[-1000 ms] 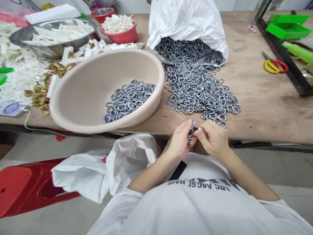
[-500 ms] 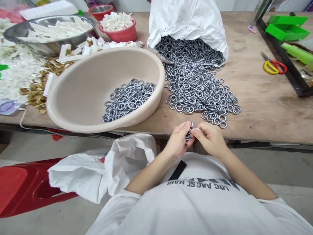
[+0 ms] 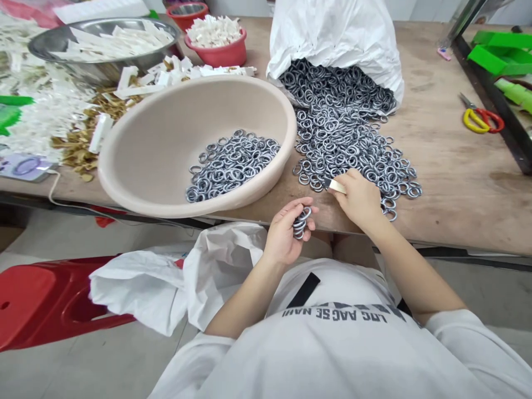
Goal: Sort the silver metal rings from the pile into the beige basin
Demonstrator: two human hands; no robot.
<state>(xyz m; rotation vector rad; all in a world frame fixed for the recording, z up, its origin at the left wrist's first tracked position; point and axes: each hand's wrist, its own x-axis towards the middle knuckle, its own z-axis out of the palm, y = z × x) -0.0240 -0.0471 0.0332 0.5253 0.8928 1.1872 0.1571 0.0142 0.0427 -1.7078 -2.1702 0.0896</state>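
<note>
On the brown wooden desk [image 3: 449, 183] I see a wide beige round basin [image 3: 141, 144] beside a loose pile of shiny grey rings [image 3: 349, 133]. My right hand [image 3: 359, 197] pinches a small cream-and-black strip [image 3: 337, 187] at the pile's near edge; my half-curled left hand [image 3: 286, 230] cradles several rings [image 3: 300, 224].

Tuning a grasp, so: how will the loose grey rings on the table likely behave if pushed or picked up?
The loose rings would probably slide apart and scatter when pushed, since they lie loosely heaped. They're likely stiff: the held rings in the left hand look evenly round. Their glossy surface suggests they may be slippery.
</note>
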